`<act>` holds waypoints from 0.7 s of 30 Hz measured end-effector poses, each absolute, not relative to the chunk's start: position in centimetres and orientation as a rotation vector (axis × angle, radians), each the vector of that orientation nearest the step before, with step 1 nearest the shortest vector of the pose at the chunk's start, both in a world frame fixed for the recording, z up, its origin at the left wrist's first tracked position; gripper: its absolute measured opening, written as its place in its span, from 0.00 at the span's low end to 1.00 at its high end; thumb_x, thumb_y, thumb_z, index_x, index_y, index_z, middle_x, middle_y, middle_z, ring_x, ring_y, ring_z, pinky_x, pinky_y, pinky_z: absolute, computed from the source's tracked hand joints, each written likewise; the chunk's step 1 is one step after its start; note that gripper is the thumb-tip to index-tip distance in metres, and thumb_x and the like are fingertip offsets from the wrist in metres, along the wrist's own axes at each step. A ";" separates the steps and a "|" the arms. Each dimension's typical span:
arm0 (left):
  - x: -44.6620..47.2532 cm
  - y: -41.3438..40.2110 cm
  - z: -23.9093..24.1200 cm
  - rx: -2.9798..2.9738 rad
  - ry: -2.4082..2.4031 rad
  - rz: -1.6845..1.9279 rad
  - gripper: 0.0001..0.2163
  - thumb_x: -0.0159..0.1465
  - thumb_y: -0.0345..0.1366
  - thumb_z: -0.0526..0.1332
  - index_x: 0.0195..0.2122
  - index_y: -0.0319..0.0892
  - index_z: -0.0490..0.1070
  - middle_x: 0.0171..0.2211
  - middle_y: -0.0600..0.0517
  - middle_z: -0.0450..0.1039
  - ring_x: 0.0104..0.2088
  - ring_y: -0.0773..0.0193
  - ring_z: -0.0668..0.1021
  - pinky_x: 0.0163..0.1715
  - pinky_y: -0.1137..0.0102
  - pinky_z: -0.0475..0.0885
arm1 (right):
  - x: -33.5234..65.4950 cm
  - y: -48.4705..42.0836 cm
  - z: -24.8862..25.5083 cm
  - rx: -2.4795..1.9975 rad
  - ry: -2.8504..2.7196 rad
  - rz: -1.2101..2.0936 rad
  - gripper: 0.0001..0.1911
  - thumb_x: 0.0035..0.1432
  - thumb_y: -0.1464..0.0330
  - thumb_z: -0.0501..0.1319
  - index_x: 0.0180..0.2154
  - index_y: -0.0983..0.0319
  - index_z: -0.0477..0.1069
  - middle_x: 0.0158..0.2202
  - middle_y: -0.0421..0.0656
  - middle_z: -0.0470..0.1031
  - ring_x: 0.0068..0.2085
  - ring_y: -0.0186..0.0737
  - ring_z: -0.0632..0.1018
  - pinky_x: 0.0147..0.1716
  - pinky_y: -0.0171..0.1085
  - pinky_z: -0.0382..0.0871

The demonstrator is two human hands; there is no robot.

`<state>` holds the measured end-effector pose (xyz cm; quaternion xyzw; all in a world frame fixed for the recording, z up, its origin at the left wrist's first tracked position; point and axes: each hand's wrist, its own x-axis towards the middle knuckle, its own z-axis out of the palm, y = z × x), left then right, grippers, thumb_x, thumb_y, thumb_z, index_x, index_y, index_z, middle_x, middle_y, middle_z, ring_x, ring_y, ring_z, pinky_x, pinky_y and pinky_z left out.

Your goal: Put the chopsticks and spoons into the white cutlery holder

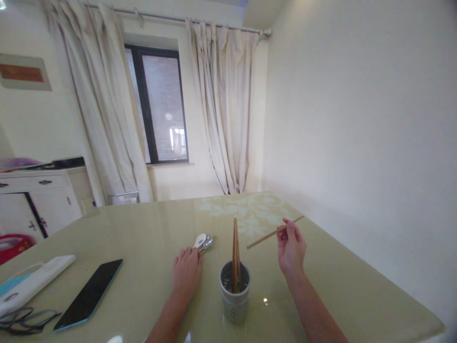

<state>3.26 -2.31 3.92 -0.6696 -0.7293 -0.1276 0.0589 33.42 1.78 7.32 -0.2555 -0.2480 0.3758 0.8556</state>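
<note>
My right hand pinches a wooden chopstick in the air over the right side of the table; whether a second lies along it I cannot tell. Palm down, my left hand is closed over the handles of some spoons, which its fingers partly hide. A white spoon bowl and a shiny metal spoon bowl stick out beyond those fingers. Between my hands stands a grey perforated utensil holder. Several wooden chopsticks lean upright inside it.
On the left of the glossy table lie a dark phone or tablet, a pair of glasses and a long white object. A wall borders the table's right side. Curtains and a white cabinet stand beyond.
</note>
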 end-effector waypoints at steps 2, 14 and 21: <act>3.4 -2.3 3.9 -2.024 -2.215 -0.377 0.14 0.75 0.34 0.52 0.48 0.40 0.78 0.49 0.43 0.79 0.54 0.50 0.77 0.51 0.60 0.68 | 33.2 1.6 7.5 -0.516 -0.563 0.801 0.23 0.47 0.53 0.80 0.39 0.61 0.82 0.26 0.37 0.79 0.25 0.29 0.74 0.24 0.27 0.69; 4.2 -2.1 2.7 -2.244 -2.076 -0.573 0.12 0.73 0.36 0.55 0.43 0.44 0.79 0.47 0.46 0.80 0.52 0.52 0.78 0.54 0.61 0.68 | 27.7 -1.6 7.4 -0.664 -1.119 0.902 0.22 0.56 0.49 0.74 0.39 0.61 0.86 0.22 0.41 0.75 0.21 0.32 0.68 0.20 0.33 0.63; 5.3 -2.0 2.7 -2.261 -2.061 -0.796 0.12 0.73 0.35 0.52 0.41 0.43 0.76 0.44 0.45 0.81 0.48 0.52 0.80 0.52 0.60 0.70 | 26.9 -1.8 7.1 -0.817 -1.200 0.873 0.26 0.60 0.44 0.67 0.31 0.62 0.83 0.22 0.40 0.72 0.21 0.34 0.67 0.21 0.35 0.60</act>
